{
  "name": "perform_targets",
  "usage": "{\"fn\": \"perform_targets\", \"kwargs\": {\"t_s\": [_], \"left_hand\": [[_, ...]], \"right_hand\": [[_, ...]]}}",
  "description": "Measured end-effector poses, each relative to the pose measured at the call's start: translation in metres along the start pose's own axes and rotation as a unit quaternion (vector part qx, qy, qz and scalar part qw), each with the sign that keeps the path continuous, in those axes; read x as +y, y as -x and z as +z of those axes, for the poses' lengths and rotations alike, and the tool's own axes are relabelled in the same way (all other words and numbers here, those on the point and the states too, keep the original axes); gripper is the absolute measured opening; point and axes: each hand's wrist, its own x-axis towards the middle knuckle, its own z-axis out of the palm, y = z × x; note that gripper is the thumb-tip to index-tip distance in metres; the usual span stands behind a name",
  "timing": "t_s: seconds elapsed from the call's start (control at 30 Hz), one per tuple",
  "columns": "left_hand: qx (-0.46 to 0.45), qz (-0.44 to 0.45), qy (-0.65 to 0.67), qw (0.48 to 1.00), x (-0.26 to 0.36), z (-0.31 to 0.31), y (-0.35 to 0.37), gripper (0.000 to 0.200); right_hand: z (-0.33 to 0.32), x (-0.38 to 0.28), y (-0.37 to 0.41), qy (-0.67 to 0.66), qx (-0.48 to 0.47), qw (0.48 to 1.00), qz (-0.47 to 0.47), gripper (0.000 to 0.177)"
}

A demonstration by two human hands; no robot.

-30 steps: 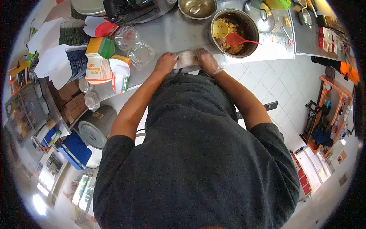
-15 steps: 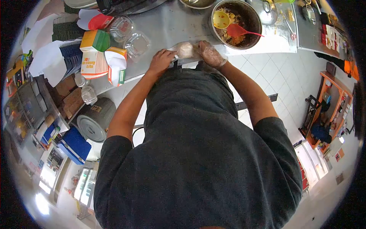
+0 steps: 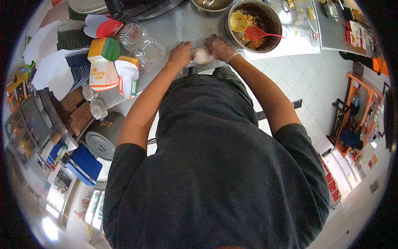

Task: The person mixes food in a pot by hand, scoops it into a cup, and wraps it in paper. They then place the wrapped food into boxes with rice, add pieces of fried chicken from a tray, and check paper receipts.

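A pale, rounded bundle in thin clear plastic (image 3: 202, 56) is at the near edge of the metal counter, between my hands. My left hand (image 3: 180, 54) is bare, its fingers curled against the bundle's left side. On my right hand (image 3: 222, 49) is a clear plastic glove, and its bent fingers grip the bundle's right upper side. What is inside the plastic I cannot make out. Right of my gloved hand stands a deep pot (image 3: 271, 24) with a crumbly, oily food mix in it. A red spoon (image 3: 258, 33) and a yellow cup (image 3: 239, 22) rest in the pot.
Left on the metal counter (image 3: 176, 31) are clear plastic containers (image 3: 150, 53), stacked printed cartons (image 3: 103, 74) and folded dark-and-white boxes (image 3: 78, 66). A metal bowl (image 3: 212, 6) and a shiny lid (image 3: 287, 16) sit at the back. A grey lidded bin (image 3: 101, 143) stands below left.
Both hands have moved a little farther from my body, and the right one also left, closer to the other. The bundle stays between them. The view has shifted slightly.
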Motion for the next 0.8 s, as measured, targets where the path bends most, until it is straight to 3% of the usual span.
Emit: {"fn": "perform_targets", "kwargs": {"t_s": [0.07,0.13,0.27,0.3,0.33,0.43,0.53,0.6,0.63,0.73,0.8], "left_hand": [[0.05,0.093,0.004,0.994,-0.004,0.001,0.0,0.04],[0.1,0.2,0.034,0.974,-0.013,0.009,0.001,0.035],[-0.014,0.12,0.179,0.976,-0.015,0.013,0.016,0.031],[-0.052,0.077,0.215,0.972,-0.011,0.003,0.02,0.031],[-0.089,0.033,0.251,0.963,-0.008,-0.001,0.022,0.03],[-0.121,0.054,0.506,0.852,-0.026,0.009,0.028,0.036],[-0.256,0.055,0.568,0.78,-0.013,-0.039,0.045,0.033],[-0.177,0.121,0.492,0.844,0.0,-0.052,0.049,0.025],[-0.134,0.156,0.449,0.87,0.008,-0.06,0.049,0.022],[-0.112,0.142,0.33,0.927,0.037,-0.088,0.051,0.011],[-0.173,0.07,0.442,0.877,0.065,-0.088,0.055,0.008]], "right_hand": [[0.003,-0.001,0.006,0.075,0.086,0.989,-0.097,0.035],[0.007,-0.003,0.016,-0.045,0.067,0.994,-0.071,0.035],[0.017,-0.024,0.036,-0.294,0.068,0.953,-0.02,0.017],[0.017,-0.031,0.044,-0.363,0.066,0.93,-0.008,0.017],[0.021,-0.042,0.048,-0.474,0.061,0.876,0.067,0.026],[0.022,-0.057,0.064,-0.536,0.146,0.822,0.128,0.025],[-0.021,-0.085,0.097,-0.665,0.144,0.722,0.125,0.032],[-0.049,-0.104,0.117,-0.739,0.13,0.646,0.137,0.038],[-0.062,-0.109,0.125,-0.732,0.137,0.655,0.126,0.038],[-0.107,-0.125,0.148,-0.707,0.162,0.68,0.104,0.039],[-0.112,-0.111,0.166,-0.659,0.19,0.721,0.099,0.034]]}}
